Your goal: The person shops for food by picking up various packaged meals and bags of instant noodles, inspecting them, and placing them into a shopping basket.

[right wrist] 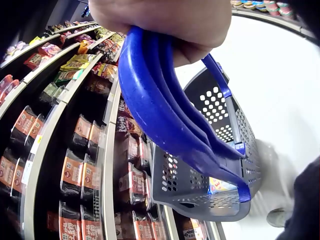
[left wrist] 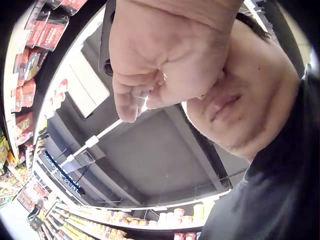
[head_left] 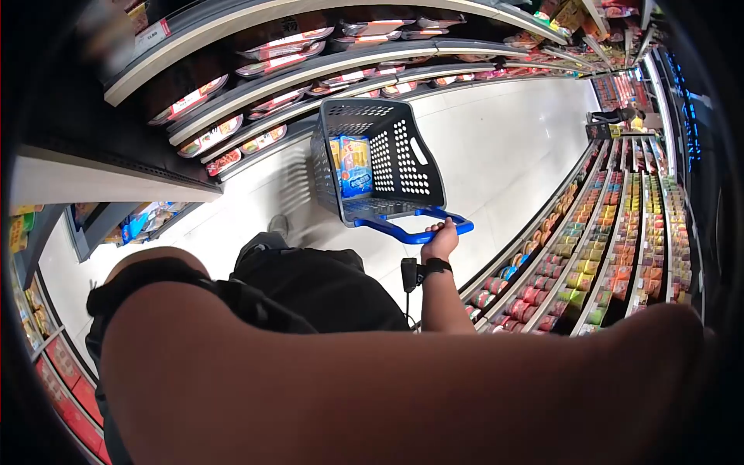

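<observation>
A grey perforated shopping basket [head_left: 425,174] with a blue handle [head_left: 415,235] is on the pale floor, a blue and yellow package [head_left: 356,167] inside. My right hand [head_left: 440,242] grips the end of that handle; in the right wrist view the hand [right wrist: 167,22] curls round the blue handle [right wrist: 165,110] above the basket [right wrist: 205,205]. Raised to the face, my left hand [left wrist: 162,55] shows its palm and bent fingers in the left wrist view. Whether it pinches anything is hidden. A bare forearm [head_left: 372,380] spans the lower head view.
Shelves of packed trays [head_left: 283,48] run along the basket's far side. Rows of tubs and cans [head_left: 573,271] line the right. Pale floor [head_left: 504,116] stretches along the aisle, with a person [head_left: 620,115] beside a dark cart far down it.
</observation>
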Demonstrator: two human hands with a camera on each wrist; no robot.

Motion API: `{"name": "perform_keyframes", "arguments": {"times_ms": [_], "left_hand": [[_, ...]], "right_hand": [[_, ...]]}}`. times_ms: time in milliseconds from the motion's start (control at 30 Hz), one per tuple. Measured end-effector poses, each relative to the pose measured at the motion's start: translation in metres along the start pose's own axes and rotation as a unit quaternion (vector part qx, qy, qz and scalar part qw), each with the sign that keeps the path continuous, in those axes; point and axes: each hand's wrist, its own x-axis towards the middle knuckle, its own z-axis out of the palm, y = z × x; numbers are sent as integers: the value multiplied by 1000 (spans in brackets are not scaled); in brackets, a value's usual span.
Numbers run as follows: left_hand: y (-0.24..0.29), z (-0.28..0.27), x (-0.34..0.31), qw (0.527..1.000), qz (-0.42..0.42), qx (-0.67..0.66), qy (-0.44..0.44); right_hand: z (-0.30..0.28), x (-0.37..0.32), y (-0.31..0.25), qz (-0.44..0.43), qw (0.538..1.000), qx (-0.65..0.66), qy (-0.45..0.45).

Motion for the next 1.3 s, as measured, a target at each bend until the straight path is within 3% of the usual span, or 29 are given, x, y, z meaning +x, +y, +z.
{"name": "perform_keyframes", "arguments": {"times_ms": [67, 100, 167, 200, 233, 267, 367, 600, 700, 800, 833, 867, 933, 1000, 1067, 1100, 1133, 1233, 1300], "left_hand": [[-26, 54, 60, 1000, -14, 4, 8], [-11, 23, 17, 1000, -22, -1, 11], [-24, 35, 47, 999, -39, -6, 1], [-2, 59, 40, 999, -46, -2, -5], [-35, 69, 100, 998, -62, 1, -21], [-29, 71, 101, 997, -72, 11, -21], [-33, 90, 119, 994, -104, 17, 5], [-43, 89, 121, 988, -143, 22, 47], [-32, 59, 131, 976, -191, 73, 79], [-20, 37, 182, 958, -191, 186, 104], [-38, 13, 168, 969, -135, 199, 64], [-54, 9, 162, 955, -170, 140, 199], [-72, -29, 155, 917, -156, 171, 324], [-83, -58, 150, 834, -120, 345, 413], [-92, -95, 148, 752, -33, 481, 449], [-88, -105, 152, 662, -43, 585, 466], [-91, -114, 157, 619, -7, 611, 493], [-101, -150, 163, 549, -54, 625, 552], [-104, -159, 176, 529, -83, 591, 604]], "right_hand": [[6, 8, 0, 2, 1000, 7, -10], [5, 8, -1, 2, 1000, 12, -28], [0, 10, 5, -8, 1000, 3, -20], [0, 16, 1, -9, 1000, 2, -30], [-5, 22, 8, -33, 998, 0, -51], [-6, 21, 6, 0, 999, 15, -40], [-9, 17, 1, -7, 999, 3, -35], [-5, 17, -1, -23, 999, 3, -28], [-15, 30, 11, -47, 998, -38, -25], [-13, 39, 11, -37, 997, -61, -43], [-12, 35, 8, -30, 997, -41, -53], [-12, 39, 11, -39, 997, -38, -53], [-12, 42, 7, -33, 995, -13, -90], [-20, 38, 5, -8, 996, -25, -91], [-20, 36, -2, -11, 995, -31, -92], [-23, 35, -3, -13, 994, -40, -103], [-26, 37, -5, -17, 992, -48, -113], [-30, 42, -12, -30, 990, -63, -125], [-32, 46, -16, -30, 989, -81, -119]]}}
